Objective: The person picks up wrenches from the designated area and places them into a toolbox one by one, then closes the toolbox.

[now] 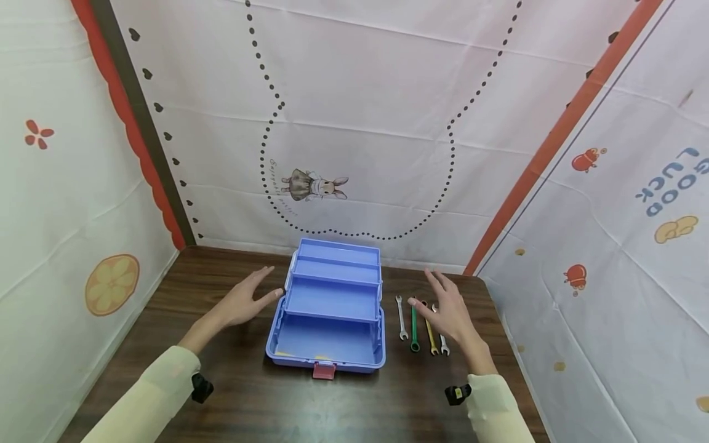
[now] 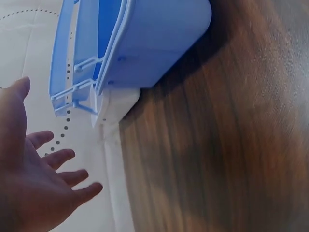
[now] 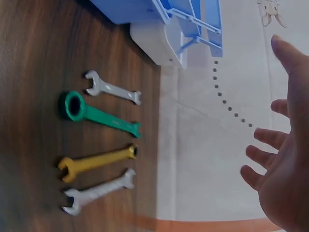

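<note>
Blue plastic forms the toolbox [image 1: 332, 299], standing open with its stepped trays raised near the middle of the worktop's [image 1: 238, 394] back edge, its red latch [image 1: 324, 371] facing the front edge. Toward the right edge, side by side, lie a silver wrench [image 1: 401, 318], a green wrench [image 1: 414, 327], a yellow wrench [image 1: 430, 335] and another silver wrench [image 1: 444, 341]. The left hand [image 1: 244, 303] hovers by the toolbox's left side, the right hand [image 1: 450, 312] near the yellow wrench; both have fingers spread and hold nothing.

Left fingers [image 1: 253, 280] and right fingers [image 1: 446, 285] spread loosely (both in mid-air).
</note>
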`<state>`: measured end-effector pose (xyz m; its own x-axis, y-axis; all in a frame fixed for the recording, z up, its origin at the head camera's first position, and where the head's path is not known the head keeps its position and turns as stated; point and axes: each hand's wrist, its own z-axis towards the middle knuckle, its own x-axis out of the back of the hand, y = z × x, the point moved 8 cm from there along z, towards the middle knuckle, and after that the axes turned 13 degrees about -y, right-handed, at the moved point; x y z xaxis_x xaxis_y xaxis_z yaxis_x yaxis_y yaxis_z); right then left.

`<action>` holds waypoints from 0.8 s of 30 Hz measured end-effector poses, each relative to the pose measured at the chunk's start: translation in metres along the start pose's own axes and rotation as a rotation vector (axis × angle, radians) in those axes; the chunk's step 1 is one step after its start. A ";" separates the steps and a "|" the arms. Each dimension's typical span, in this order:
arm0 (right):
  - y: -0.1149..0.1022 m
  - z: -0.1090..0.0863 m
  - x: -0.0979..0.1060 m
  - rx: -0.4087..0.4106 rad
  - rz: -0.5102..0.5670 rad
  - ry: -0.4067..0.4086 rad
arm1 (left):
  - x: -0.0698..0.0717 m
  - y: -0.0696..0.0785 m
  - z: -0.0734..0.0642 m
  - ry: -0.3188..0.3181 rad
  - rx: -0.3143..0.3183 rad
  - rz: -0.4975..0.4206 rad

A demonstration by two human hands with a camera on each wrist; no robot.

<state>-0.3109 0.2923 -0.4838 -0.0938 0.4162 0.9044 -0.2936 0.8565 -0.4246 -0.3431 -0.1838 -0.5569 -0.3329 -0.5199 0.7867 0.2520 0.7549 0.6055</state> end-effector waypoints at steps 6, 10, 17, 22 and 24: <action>0.007 0.002 -0.026 -0.016 0.162 -0.053 | -0.017 -0.002 -0.006 -0.008 -0.022 -0.097; 0.019 0.005 -0.044 -0.063 0.268 -0.049 | -0.028 -0.010 -0.008 -0.019 -0.025 -0.211; 0.028 0.010 -0.067 -0.102 0.357 -0.010 | -0.046 -0.016 -0.009 -0.070 -0.040 -0.357; 0.030 0.014 -0.084 -0.125 0.372 -0.001 | -0.053 -0.015 -0.012 -0.089 -0.043 -0.454; 0.032 0.016 -0.091 -0.131 0.362 0.010 | -0.055 -0.012 -0.013 -0.097 -0.063 -0.481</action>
<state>-0.3270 0.2770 -0.5786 -0.1600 0.7014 0.6945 -0.1189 0.6848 -0.7190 -0.3163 -0.1694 -0.6066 -0.5067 -0.7618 0.4036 0.1023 0.4117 0.9055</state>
